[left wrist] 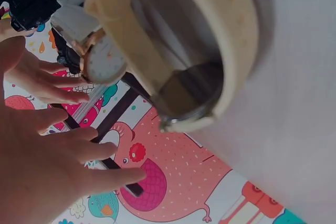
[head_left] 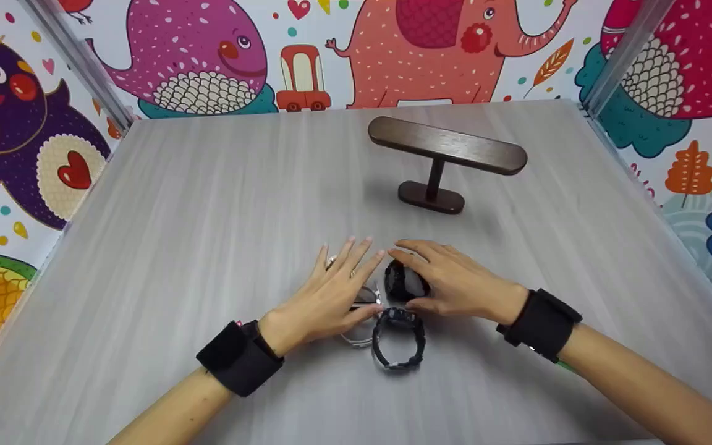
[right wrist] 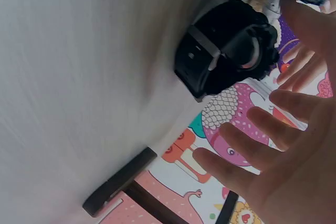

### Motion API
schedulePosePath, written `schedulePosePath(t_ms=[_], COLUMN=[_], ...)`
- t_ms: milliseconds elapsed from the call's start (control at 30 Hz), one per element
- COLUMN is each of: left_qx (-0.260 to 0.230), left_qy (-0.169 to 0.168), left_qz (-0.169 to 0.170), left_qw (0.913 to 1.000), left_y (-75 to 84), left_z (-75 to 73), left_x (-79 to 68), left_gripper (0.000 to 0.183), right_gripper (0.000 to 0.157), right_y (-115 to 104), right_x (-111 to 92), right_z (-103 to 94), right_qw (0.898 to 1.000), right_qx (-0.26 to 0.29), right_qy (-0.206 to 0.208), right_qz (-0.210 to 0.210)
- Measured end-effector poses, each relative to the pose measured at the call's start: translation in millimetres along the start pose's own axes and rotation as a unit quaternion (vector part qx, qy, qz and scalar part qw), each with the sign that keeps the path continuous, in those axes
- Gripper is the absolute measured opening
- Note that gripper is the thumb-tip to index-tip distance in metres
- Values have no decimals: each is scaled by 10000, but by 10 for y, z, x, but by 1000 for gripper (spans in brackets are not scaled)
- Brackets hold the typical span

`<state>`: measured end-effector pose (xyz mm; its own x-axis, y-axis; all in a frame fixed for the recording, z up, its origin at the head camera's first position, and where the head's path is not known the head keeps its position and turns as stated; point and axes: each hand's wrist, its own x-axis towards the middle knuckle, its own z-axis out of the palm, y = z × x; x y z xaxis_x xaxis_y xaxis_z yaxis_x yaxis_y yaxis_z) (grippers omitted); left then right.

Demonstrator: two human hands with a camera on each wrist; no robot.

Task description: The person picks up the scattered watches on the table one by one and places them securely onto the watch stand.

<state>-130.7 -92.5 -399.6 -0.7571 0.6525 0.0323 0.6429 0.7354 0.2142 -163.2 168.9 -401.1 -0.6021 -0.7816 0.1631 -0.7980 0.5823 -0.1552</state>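
My left hand (head_left: 328, 296), fingers straight and spread, is over a light-strapped watch and partly hides it. In the left wrist view a cream-strapped watch (left wrist: 239, 30) stands on its side beside that hand, with a white-faced watch (left wrist: 105, 61) with a rose-gold rim behind it. My right hand (head_left: 464, 278) arches beside a black chunky watch (head_left: 396, 281), thumb and fingers on either side of it. The right wrist view shows the fingers extended and apart from this black watch (right wrist: 226, 48). Nearer to me sits another black watch (head_left: 423, 340), its strap closed in a loop.
A dark wooden T-shaped stand (head_left: 449, 145) rises from the table (head_left: 207, 216) behind the hands, toward the right. Walls with printed cartoon animals (head_left: 424, 55) border the table at the back and both sides. Black bands (head_left: 241, 358) wrap both wrists.
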Motion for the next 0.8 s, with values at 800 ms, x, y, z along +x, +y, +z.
schedulePosePath(t_ms=[800], left_qx=[-114], left_qy=[177], left_qz=[63], left_qw=[9998], left_y=[1], left_z=[7], left_x=[67], left_gripper=[79], right_gripper=[77], right_y=[74], right_x=[78], right_z=[-23], right_qw=[9982], right_qx=[596], right_qy=[-54], right_qz=[87])
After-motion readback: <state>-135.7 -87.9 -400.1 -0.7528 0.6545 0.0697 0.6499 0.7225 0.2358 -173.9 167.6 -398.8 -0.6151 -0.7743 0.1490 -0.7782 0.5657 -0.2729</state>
